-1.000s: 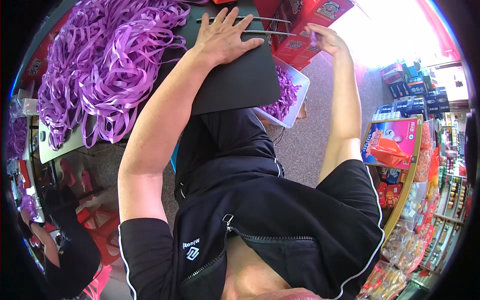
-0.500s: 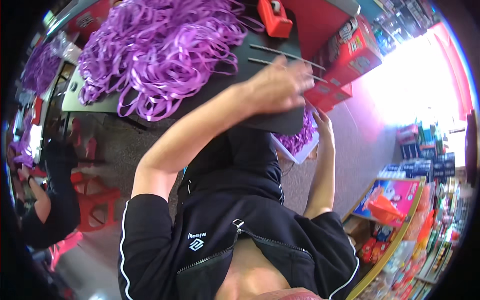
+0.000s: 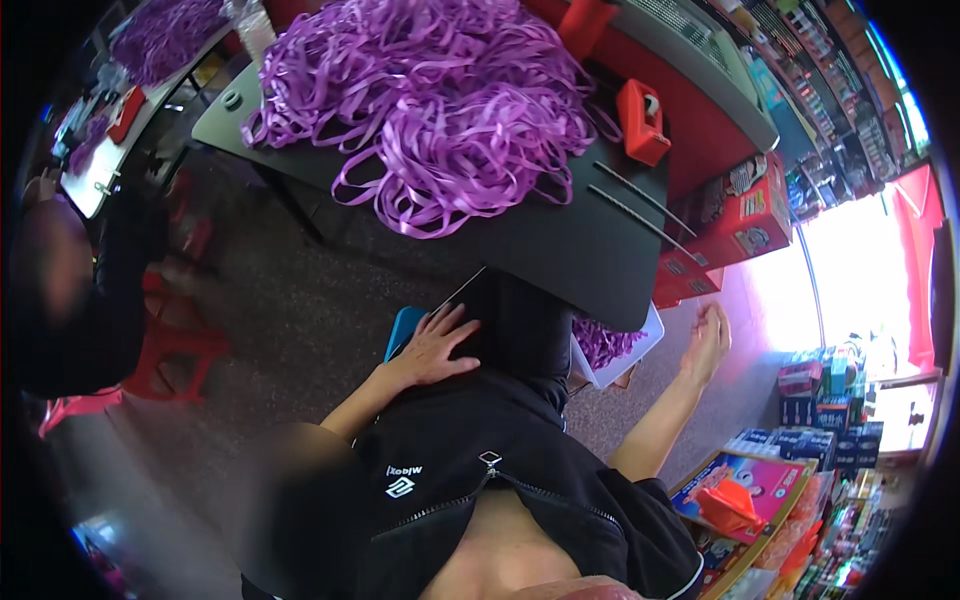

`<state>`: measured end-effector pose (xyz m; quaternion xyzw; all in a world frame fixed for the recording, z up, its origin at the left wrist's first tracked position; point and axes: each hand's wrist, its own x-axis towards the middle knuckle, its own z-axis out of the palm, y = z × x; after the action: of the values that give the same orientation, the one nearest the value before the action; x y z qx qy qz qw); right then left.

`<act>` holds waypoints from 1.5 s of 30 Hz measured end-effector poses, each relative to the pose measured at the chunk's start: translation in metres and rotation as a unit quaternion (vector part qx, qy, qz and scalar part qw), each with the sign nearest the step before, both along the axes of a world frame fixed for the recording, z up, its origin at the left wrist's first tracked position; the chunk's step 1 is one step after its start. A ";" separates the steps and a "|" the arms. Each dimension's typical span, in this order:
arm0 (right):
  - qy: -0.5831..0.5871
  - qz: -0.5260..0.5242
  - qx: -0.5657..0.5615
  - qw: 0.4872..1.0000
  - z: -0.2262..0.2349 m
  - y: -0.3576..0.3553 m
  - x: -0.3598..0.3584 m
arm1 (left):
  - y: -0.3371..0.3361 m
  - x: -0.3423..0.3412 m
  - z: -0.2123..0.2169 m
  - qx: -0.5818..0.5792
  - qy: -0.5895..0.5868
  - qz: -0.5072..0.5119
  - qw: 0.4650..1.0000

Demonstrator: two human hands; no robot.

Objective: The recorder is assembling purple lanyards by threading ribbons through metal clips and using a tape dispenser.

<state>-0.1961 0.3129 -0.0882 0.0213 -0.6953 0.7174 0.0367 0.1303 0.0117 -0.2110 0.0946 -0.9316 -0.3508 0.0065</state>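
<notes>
Our purple ribbon pieces (image 3: 608, 346) sit in the white bin (image 3: 622, 368), partly under the table's (image 3: 590, 270) corner. We judge some is done, but lots is left: a big ribbon heap (image 3: 470, 130) lies loose on the table. Our right hand (image 3: 708, 340) is up beside the bin, fingers bent and close together; we can't tell if they pinch anything. Our left hand (image 3: 437, 350) rests on our black pants (image 3: 515, 325), fingers spread. Two thin rods (image 3: 641, 221) poke past the table edge, near red boxes (image 3: 745, 215). A red tape holder (image 3: 643, 125) sits behind them.
</notes>
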 end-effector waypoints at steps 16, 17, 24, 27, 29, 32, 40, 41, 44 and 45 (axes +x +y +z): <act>0.355 0.545 0.250 0.717 0.151 -0.290 0.091 | -0.029 0.012 -0.047 -0.062 0.039 0.189 0.979; 0.401 0.524 0.263 0.704 0.151 -0.303 0.094 | -0.030 0.011 -0.048 -0.070 0.038 0.194 0.978; 0.407 0.474 0.384 0.679 0.137 -0.398 0.066 | -0.033 0.004 -0.045 -0.070 0.024 0.187 0.980; 0.316 0.477 0.506 0.645 0.122 -0.426 0.062 | -0.034 0.003 -0.051 -0.071 0.048 0.196 0.977; 0.322 0.495 0.490 0.641 0.113 -0.429 0.062 | -0.034 0.003 -0.050 -0.071 0.043 0.198 0.977; 0.325 0.518 0.453 0.648 0.113 -0.424 0.062 | -0.035 0.004 -0.046 -0.069 0.027 0.193 0.978; 0.150 0.700 -0.089 0.692 0.172 -0.330 0.066 | -0.036 0.008 -0.038 -0.042 -0.034 0.159 0.986; 0.119 0.695 -0.125 0.698 0.179 -0.308 0.057 | -0.038 0.010 -0.033 -0.025 -0.057 0.151 0.987; 0.092 0.686 -0.319 0.647 0.196 -0.241 0.032 | -0.042 0.008 -0.013 -0.005 -0.110 0.107 0.988; 0.073 0.655 -0.363 0.659 0.198 -0.219 0.022 | -0.042 0.011 -0.008 -0.004 -0.129 0.085 0.988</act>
<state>-0.1746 0.0935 0.1095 0.5083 -0.1808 0.7475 -0.3876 0.1418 -0.0305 -0.2188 0.2175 -0.9146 -0.3304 -0.0839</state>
